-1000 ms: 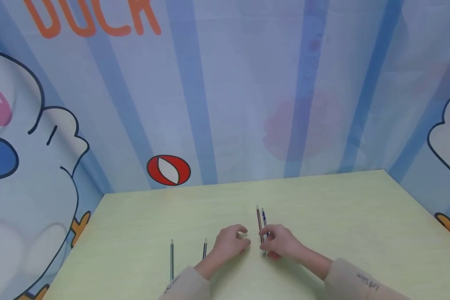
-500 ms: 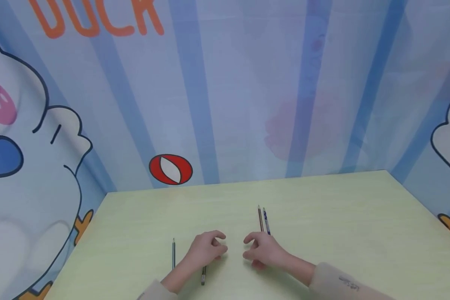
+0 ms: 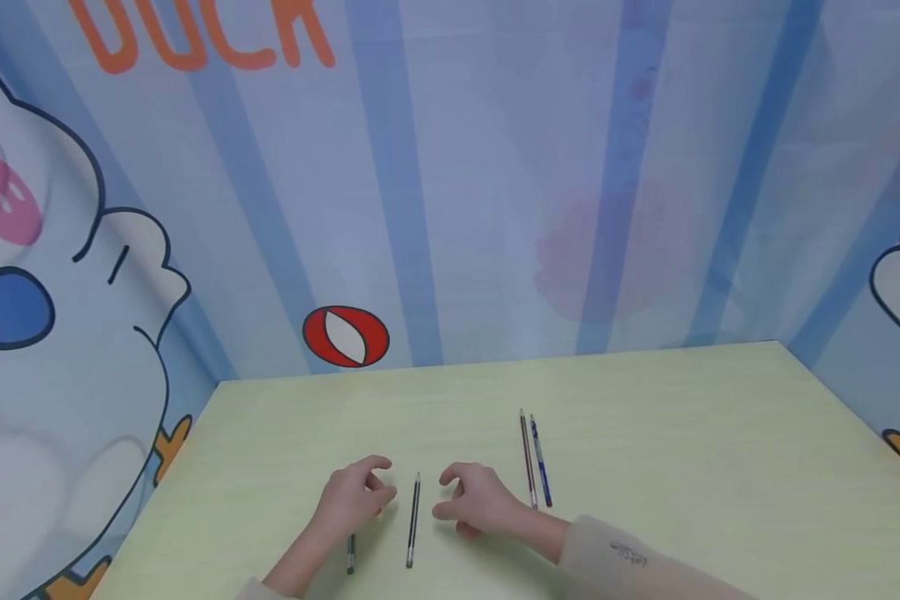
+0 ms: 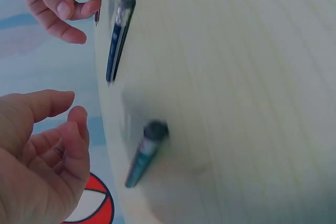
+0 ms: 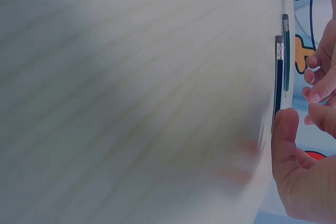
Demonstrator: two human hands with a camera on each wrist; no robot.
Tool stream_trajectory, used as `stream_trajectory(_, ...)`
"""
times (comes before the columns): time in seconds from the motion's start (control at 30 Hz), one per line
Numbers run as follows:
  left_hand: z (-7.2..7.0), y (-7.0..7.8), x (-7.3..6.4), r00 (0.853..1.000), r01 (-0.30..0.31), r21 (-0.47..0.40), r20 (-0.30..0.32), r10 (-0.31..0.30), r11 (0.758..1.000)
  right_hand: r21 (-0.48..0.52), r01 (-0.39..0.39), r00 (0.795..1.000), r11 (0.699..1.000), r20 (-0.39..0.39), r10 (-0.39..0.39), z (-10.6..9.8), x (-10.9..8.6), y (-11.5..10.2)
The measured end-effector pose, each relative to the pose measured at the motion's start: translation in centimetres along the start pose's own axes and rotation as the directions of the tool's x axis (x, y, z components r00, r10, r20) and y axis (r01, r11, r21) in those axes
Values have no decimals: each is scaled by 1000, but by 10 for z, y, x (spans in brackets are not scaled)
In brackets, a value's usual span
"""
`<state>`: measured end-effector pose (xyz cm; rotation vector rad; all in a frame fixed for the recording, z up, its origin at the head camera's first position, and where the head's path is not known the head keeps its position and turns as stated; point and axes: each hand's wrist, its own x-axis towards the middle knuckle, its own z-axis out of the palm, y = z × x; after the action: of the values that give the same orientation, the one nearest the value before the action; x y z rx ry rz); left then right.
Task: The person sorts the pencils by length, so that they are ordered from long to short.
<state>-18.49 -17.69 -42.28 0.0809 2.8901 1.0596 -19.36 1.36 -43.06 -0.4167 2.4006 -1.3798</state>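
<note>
My left hand (image 3: 351, 493) hovers over a green pencil (image 3: 351, 554), hiding most of it in the head view; its fingers are loosely bent and hold nothing. In the left wrist view the green pencil (image 4: 143, 161) lies on the table beside that hand. To the right of it lies a dark pencil (image 3: 413, 525) with a metal ferrule and eraser end toward me. My right hand (image 3: 476, 498), also holding nothing, is just right of the dark pencil, thumb and fingers apart. Behind the right wrist lie a reddish-brown pencil (image 3: 527, 454) and a blue patterned pencil (image 3: 541, 462), side by side.
The pale yellow-green table (image 3: 667, 450) extends around the hands. A printed cloth backdrop (image 3: 480, 183) with blue stripes and cartoon figures stands along its back and sides.
Both hands have moved left. The right hand has come away from the reddish-brown and blue pencils; the left has passed from beside the dark pencil to over the green one.
</note>
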Motion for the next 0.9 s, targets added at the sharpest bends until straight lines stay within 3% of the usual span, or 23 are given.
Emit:
stream_trajectory(0.17, -8, -15, 0, 998, 49, 53, -46, -47, 997, -38, 7, 1000, 999, -4, -7, 13, 8, -3)
stream_trajectory(0.4, -15, -32, -1, 990, 138, 115, -48, -133, 984, -80, -8, 1000, 997, -19, 6, 28, 18, -5)
stream_trajectory(0.53, -17, -35, -3, 983, 184, 130, -23, -183, 974, -164, 13, 998, 986, -57, -23, 34, 22, -7)
stream_trajectory(0.73, -16, -35, -4, 972, 230, 145, 7, -233, 962, -337, 23, 995, 941, -88, -56, 40, 25, -10)
stream_trajectory(0.9, -15, -35, -6, 972, 228, 174, 8, -233, 958, -368, 11, 995, 930, -86, -46, 41, 25, -11)
